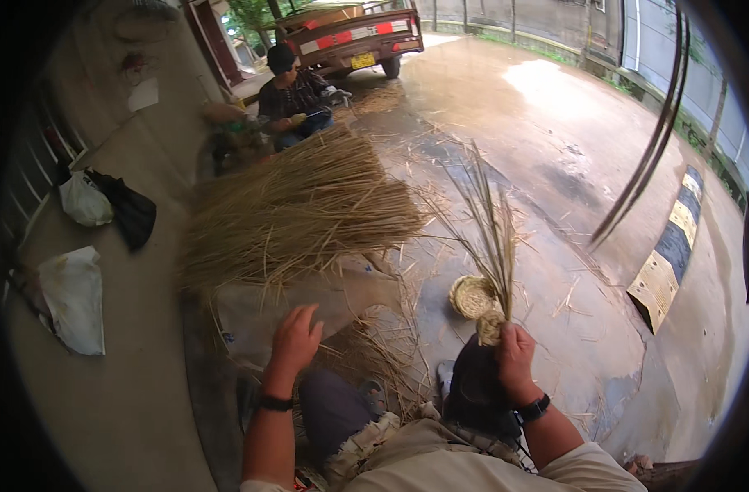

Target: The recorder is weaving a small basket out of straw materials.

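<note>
My right hand [516,354] is closed on a small round woven straw piece [489,329] above my right knee. Long loose straws [491,221] fan upward from that piece. Just behind it, a round straw basket [473,297] rests on the ground. My left hand [297,334] holds nothing and has its fingers stretched forward. It is apart from the large straw bundle [309,209], which lies in front of it, and over a pale plastic sheet [264,324].
A person [291,97] sits behind the bundle, near a parked truck [350,37]. Bags [88,199] hang at the left wall, with a white sack [73,299] below. At the right lies a black-and-yellow speed bump [672,242]. Straw scraps litter the ground.
</note>
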